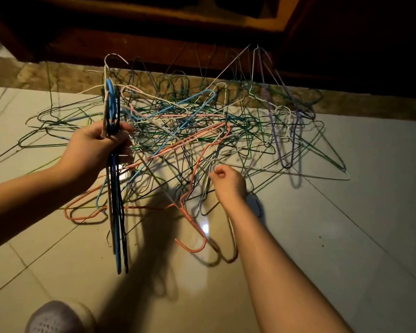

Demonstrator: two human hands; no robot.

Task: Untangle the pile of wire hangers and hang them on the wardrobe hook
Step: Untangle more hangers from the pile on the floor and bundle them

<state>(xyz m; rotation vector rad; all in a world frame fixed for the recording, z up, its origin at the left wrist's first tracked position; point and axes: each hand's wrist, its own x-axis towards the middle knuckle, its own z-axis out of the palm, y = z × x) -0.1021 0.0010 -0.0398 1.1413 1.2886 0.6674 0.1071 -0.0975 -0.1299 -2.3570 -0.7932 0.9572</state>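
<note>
From the head view we look down on a tangled pile of wire hangers (190,131) lying on the pale tiled floor (346,236), with the far edge of the pile against the brown stone skirting strip (58,75) below a dark wooden wardrobe (154,27). The wardrobe is mostly in shadow and cut off by the top of the frame, so we cannot make out any hook on it. We see no container holding the hangers and no writing or brand anywhere.

Our left hand (99,145), on the near left side of the pile, is closed around a bundle of separated hangers (114,188); a blue one and several dark ones stand upright in the fist, their lower ends hanging clear of the floor, and a white hook (113,58) rises above the bundle. How many hangers are in the bundle we cannot count.

Our right hand (228,181), at the near edge of the pile, has its fingers curled together, pinching a thin grey wire of the pile. An orange hanger (192,227) sprawls from the pile toward us, its hook nearest. Green, pink, purple and white wires overlap too densely to separate by eye. At the bottom left a grey slipper (55,318) is partly cut off.
</note>
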